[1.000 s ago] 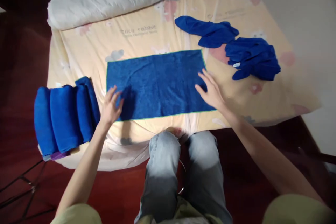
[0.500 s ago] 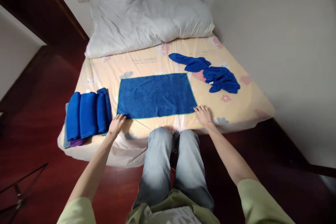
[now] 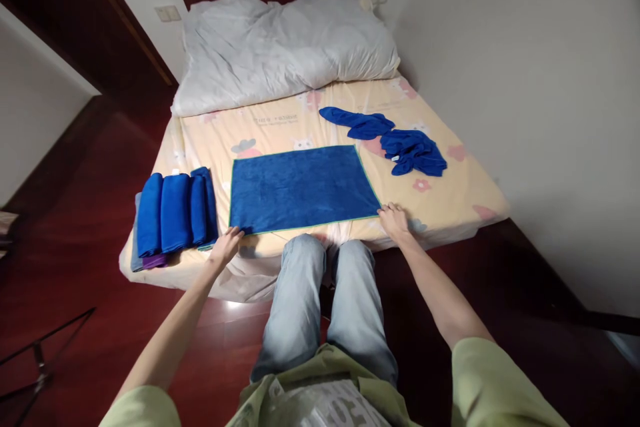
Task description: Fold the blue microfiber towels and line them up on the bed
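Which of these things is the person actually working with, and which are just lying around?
Being worked with:
flat blue cloth, spread out
left hand, at its near left corner
right hand, at its near right corner

Lying around, untouched, though the blue ones may be related:
folded blue cloths
crumpled blue cloths
white bedding

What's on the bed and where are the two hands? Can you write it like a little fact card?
Middle: blue towel with a green edge, spread flat
Left hand: at the towel's near left corner
Right hand: at the towel's near right corner
Grip: too small to tell if the fingers pinch
Left side: blue bundles side by side
Far right: crumpled blue cloth
Back: puffy white bedding
Underneath: patterned sheet
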Motion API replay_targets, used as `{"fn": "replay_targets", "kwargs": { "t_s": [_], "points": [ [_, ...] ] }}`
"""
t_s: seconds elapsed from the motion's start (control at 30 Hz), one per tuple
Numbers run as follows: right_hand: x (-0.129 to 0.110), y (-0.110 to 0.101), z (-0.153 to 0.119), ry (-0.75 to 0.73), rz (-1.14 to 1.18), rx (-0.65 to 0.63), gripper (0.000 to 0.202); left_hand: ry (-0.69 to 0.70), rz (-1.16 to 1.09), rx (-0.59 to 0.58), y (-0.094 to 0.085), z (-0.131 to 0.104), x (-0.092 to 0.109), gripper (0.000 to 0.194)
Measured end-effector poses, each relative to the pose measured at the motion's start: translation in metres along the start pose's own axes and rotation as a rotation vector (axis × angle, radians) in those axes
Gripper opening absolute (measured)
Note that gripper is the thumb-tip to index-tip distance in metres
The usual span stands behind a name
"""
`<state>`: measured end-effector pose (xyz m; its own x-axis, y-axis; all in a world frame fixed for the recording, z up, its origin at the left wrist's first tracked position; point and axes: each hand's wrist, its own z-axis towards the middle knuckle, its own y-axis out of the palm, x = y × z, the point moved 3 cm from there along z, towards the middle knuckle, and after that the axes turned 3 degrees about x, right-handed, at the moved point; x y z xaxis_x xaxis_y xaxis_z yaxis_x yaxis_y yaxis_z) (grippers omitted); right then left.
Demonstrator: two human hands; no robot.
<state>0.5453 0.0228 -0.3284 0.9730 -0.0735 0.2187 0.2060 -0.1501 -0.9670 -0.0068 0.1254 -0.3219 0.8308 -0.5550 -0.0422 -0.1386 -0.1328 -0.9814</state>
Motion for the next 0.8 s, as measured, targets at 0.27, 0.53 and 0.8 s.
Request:
{"fn": "replay_targets", "kwargs": {
  "t_s": [0.27,0.53,0.8],
  "points": [
    [0.004,0.006,-0.014,0.088,0.13,-0.056,0.041,0.027,-0.067,0.009,0.01,-0.022,0.019,0.036],
    [-0.03,-0.031,0.011,0.225,0.316,0.077,0.057,-0.056,-0.255,0.238,-0.006,0.024,0.016,0.041],
    [-0.064,0.019,0.03,0.271,0.432,0.215,0.066,-0.284,-0.362,0.386,0.041,0.038,0.018,0.067]
  ]
}}
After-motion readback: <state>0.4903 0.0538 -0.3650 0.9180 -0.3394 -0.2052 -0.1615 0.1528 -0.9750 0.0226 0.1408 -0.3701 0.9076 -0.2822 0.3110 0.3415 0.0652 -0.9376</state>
